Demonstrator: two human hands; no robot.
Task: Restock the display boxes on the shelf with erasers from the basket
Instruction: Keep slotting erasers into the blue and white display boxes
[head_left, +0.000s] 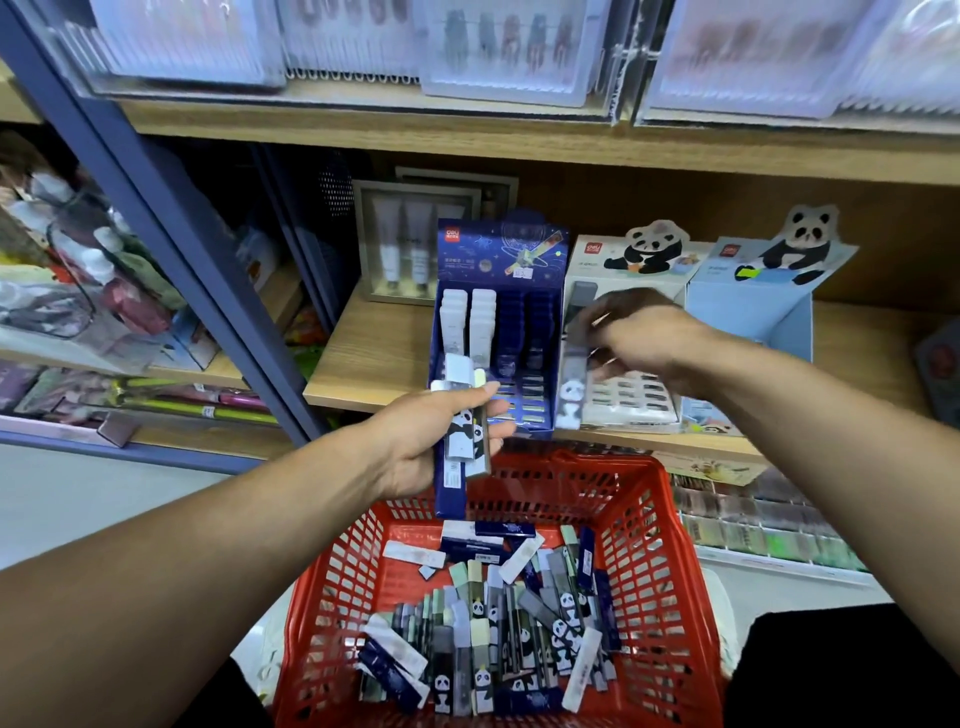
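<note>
The white box (618, 400) sat right of the blue box (496, 332). Your right hand (636, 338), nearer, pinched one eraser (574, 384) upright over its left edge; your left hand (441, 441) clamped a bundle (465, 431).

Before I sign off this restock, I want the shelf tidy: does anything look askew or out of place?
Nothing damaged or spilled. The erasers in the red basket lie in a jumbled heap, dark blue ones mixed with panda ones. The blue display box has white erasers only in its left columns. The left hand grips a mixed bunch.
</note>
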